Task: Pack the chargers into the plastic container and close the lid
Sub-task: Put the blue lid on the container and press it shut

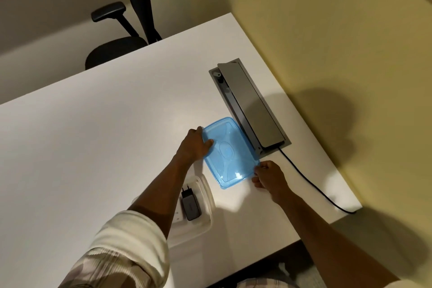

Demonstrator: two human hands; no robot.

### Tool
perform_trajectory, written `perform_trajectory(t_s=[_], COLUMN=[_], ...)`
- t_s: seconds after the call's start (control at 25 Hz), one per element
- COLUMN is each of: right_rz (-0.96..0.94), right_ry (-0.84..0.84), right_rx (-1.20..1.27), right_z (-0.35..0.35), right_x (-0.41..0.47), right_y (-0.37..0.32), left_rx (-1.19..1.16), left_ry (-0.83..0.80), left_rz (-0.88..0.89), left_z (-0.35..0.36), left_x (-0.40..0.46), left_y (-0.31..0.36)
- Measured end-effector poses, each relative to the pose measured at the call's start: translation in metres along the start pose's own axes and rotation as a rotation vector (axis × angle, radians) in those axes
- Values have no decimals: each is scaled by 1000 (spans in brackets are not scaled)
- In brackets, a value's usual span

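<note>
Both hands grip the blue lid: left hand clamped on its left edge, right hand pinching its near-right corner. The clear container, near left, holds a dark charger.

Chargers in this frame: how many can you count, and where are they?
2. A dark charger lies in the clear container, and a white one sits beside it, partly hidden by the left forearm. More may be hidden under that arm.
</note>
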State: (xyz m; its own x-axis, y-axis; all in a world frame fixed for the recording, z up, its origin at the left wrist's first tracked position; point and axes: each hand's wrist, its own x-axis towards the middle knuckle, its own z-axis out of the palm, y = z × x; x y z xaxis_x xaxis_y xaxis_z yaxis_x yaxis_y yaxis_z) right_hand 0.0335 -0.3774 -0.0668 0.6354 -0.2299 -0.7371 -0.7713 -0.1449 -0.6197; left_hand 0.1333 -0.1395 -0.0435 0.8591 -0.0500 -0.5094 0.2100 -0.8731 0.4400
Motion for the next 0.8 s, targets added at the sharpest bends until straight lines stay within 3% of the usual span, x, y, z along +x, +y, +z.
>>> perform_trajectory(t_s=[0.2, 0.36, 0.6, 0.72, 0.8], right_rz=[-60, -221, -456, -585, -603], right_ry=[15, 40, 90, 156, 168], right_rx=[-24, -63, -142, -249, -184], right_z=[8, 22, 45, 54, 62], right_x=[-12, -27, -63, -79, -96], right_y=[-26, -58, -87, -86, -81], left_rx=[-47, -121, -366, -543, -695], left_ry=[103, 192, 431, 470, 467], left_rz=[-1, -17, -55, -142, -164], left_z=[-24, -50, -81, -81, -78], left_x=[-16, -37, -87, -112, -128], left_y=[-8, -23, -43, -57, -71])
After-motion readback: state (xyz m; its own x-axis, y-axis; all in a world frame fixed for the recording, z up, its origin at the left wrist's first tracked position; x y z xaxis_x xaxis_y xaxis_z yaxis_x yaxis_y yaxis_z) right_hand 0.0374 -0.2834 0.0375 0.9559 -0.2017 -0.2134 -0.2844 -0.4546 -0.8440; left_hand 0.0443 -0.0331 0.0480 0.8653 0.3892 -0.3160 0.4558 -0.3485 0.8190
